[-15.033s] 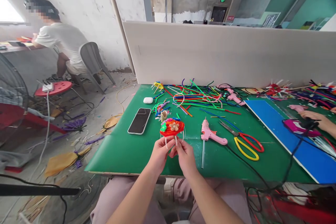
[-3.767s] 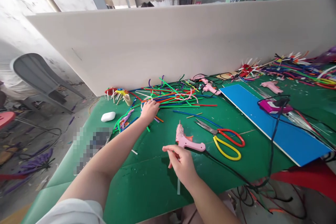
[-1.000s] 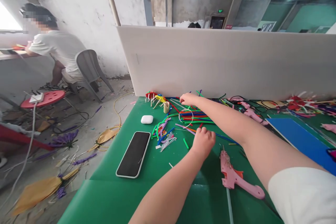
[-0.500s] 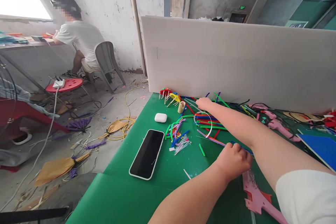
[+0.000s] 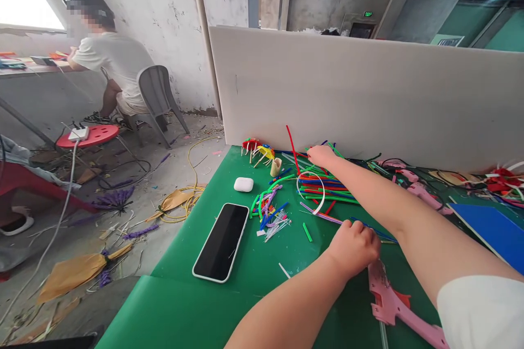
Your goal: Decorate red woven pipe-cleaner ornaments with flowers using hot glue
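My right hand (image 5: 321,155) reaches over the green table (image 5: 184,305) into a pile of coloured stems (image 5: 323,188) by the white partition. Its fingers are closed, and a red stem (image 5: 291,144) sticks up beside it, apparently held. My left hand (image 5: 354,244) rests on the table as a closed fist; what is inside it is hidden. It lies beside the nozzle of a pink glue gun (image 5: 393,305). A white hoop (image 5: 316,192) lies on the stems between my two hands.
A black phone (image 5: 221,241) and a white earbud case (image 5: 243,184) lie to the left. Small red and yellow ornaments (image 5: 257,148) stand by the partition (image 5: 368,92). A blue board (image 5: 495,226) lies to the right. A person sits at back left near a grey chair (image 5: 155,92).
A red stem has risen up beside my right hand in the pile. My left fist stays by the glue gun. The view has shifted slightly.
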A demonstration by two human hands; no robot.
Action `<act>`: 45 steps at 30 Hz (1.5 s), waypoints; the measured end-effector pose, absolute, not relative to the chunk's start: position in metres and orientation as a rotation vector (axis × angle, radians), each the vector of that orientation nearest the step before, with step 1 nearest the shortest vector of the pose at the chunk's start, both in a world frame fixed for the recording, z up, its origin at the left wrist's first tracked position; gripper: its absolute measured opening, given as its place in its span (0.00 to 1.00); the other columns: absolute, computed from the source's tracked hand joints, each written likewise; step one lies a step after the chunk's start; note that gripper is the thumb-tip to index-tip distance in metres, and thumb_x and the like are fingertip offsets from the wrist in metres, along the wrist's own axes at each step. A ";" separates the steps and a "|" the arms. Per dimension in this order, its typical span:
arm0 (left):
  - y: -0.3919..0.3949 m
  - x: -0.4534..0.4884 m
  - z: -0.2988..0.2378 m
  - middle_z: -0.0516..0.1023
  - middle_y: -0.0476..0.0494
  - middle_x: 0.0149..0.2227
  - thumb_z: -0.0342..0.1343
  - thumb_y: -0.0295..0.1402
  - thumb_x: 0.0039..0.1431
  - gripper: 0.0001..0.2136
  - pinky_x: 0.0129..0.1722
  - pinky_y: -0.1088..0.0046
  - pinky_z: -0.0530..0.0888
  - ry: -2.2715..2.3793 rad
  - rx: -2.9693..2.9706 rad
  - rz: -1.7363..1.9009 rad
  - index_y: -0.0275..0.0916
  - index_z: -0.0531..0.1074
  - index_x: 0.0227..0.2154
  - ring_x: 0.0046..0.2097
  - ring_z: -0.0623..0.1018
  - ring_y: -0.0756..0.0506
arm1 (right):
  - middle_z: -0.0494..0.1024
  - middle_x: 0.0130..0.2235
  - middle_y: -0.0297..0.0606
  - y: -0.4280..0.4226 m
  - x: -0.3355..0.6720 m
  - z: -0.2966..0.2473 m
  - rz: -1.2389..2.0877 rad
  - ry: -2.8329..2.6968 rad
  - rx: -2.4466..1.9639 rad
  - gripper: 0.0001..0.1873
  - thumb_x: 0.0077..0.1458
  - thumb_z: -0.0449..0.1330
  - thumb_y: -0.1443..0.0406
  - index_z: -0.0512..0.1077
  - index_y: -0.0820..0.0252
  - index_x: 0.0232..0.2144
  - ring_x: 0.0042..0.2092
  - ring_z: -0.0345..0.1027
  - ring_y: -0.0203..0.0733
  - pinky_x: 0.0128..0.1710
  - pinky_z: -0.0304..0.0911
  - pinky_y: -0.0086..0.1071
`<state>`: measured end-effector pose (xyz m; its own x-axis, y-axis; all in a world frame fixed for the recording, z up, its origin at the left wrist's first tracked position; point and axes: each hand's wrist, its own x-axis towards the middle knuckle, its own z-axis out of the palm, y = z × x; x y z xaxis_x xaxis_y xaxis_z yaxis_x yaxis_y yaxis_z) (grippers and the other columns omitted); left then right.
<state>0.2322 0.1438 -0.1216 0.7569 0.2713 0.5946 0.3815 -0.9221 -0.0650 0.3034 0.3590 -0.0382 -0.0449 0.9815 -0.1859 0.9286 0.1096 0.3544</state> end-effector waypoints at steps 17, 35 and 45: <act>0.140 0.233 -0.120 0.65 0.45 0.23 0.47 0.26 0.58 0.05 0.25 0.70 0.52 -0.521 -2.749 -0.912 0.34 0.67 0.29 0.29 0.64 0.49 | 0.69 0.47 0.41 0.353 0.287 -0.014 0.323 2.595 1.997 0.16 0.58 0.54 0.60 0.65 0.61 0.46 0.44 0.67 0.40 0.43 0.66 0.41; 0.137 0.223 -0.067 0.79 0.45 0.33 0.48 0.32 0.60 0.09 0.39 0.68 0.67 -0.780 -2.707 -1.823 0.40 0.74 0.36 0.36 0.73 0.48 | 0.76 0.31 0.40 0.175 0.397 0.053 0.777 2.369 2.534 0.14 0.61 0.45 0.62 0.67 0.59 0.42 0.35 0.70 0.43 0.33 0.58 0.33; 0.089 0.159 0.012 0.76 0.46 0.33 0.54 0.36 0.55 0.08 0.33 0.76 0.71 -1.090 -2.375 -2.710 0.39 0.71 0.36 0.34 0.75 0.51 | 0.69 0.48 0.42 0.116 0.376 -0.046 0.034 2.380 2.296 0.16 0.58 0.54 0.60 0.65 0.61 0.47 0.45 0.66 0.41 0.43 0.66 0.41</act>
<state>0.1590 0.0886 0.0121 -0.0912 0.7510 0.6540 -0.0887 -0.6603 0.7458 0.3757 0.1157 -0.0461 -0.0289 0.9907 0.1333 0.9941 0.0425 -0.0999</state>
